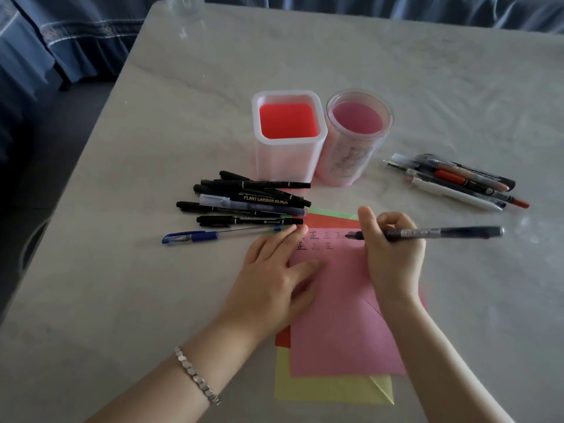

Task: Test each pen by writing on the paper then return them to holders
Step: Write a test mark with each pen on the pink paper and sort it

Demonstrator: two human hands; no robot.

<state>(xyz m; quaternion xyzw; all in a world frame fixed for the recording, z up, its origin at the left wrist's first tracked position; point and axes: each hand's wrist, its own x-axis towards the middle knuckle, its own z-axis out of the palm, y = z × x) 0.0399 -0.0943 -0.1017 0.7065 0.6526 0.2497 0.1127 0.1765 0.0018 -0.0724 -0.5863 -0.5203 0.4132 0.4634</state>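
Note:
My right hand (393, 251) grips a dark pen (439, 232), and its tip touches the top row of written marks on the pink paper (335, 325). My left hand (274, 276) lies flat on the left part of that sheet, fingers spread. A pile of black pens (253, 199) and a blue ballpoint (207, 236) lie to the left of the paper. Another bunch of pens (457, 181) lies at the right. Behind the paper stand two empty holders: a square white one with a red bottom (288, 138) and a round clear one with a pink bottom (357, 135).
Red, green and yellow sheets (329, 389) lie under the pink paper. The pale marble table (152, 300) has its left edge close to the blue ballpoint. A clear glass (183, 4) stands at the far edge. Blue fabric hangs beyond the table.

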